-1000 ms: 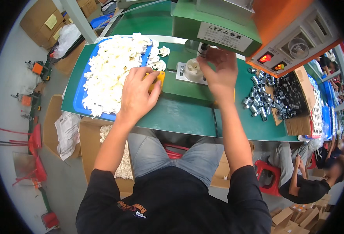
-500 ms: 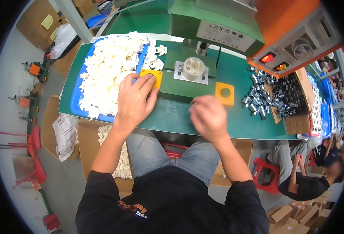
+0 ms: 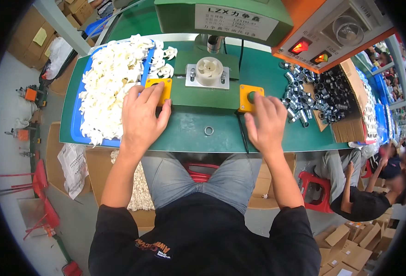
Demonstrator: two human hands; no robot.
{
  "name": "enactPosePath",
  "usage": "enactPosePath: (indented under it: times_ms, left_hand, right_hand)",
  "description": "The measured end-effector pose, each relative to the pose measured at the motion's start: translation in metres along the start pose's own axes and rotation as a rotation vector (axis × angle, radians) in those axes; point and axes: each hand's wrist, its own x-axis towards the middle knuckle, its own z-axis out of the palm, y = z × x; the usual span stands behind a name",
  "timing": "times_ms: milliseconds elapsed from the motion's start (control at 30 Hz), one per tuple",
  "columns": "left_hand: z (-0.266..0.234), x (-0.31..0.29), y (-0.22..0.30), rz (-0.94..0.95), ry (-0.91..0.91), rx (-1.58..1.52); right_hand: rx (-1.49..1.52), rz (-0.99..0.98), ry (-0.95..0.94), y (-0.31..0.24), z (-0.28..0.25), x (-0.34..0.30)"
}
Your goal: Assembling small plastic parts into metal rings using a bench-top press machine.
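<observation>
My left hand (image 3: 142, 118) lies with fingers spread over the left yellow button box (image 3: 166, 89), hiding most of its button. My right hand (image 3: 268, 120) is open, its fingertips at the green button (image 3: 251, 96) on the right yellow button box (image 3: 245, 103). Between the boxes, a white finned plastic wheel (image 3: 209, 69) sits upright on the metal plate (image 3: 193, 83) of a green press base (image 3: 203, 100). A small metal ring (image 3: 208, 131) lies on the green table in front of the base, touched by neither hand.
At left a blue tray (image 3: 77, 126) is heaped with white plastic parts (image 3: 108, 87). Metal sleeves (image 3: 297, 92) are piled at right beside a cardboard box (image 3: 352, 87). The green press head (image 3: 226, 18) and an orange control box (image 3: 299, 32) with lit switches hang overhead.
My right hand has moved right and forward onto the right button box, its fingers now extended. The metal ring shows on the table near where that hand was. My left hand stays at its box.
</observation>
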Motion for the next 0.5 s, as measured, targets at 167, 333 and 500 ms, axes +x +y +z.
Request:
enactPosePath:
  times_ms: [167,333,500]
  left_hand:
    - [-0.001,0.003,-0.005,0.013,-0.004,-0.008]
    - [-0.002,0.007,-0.002,0.006,-0.014,-0.007]
    - [0.001,0.008,-0.007,-0.028,0.024,-0.060]
  right_hand:
    - [-0.055,-0.066,-0.043,-0.001,-0.003,-0.004]
    - [0.016,-0.115,-0.114,-0.003,-0.003,0.009]
    - [0.043,-0.096,-0.071,-0.004,-0.008,0.028]
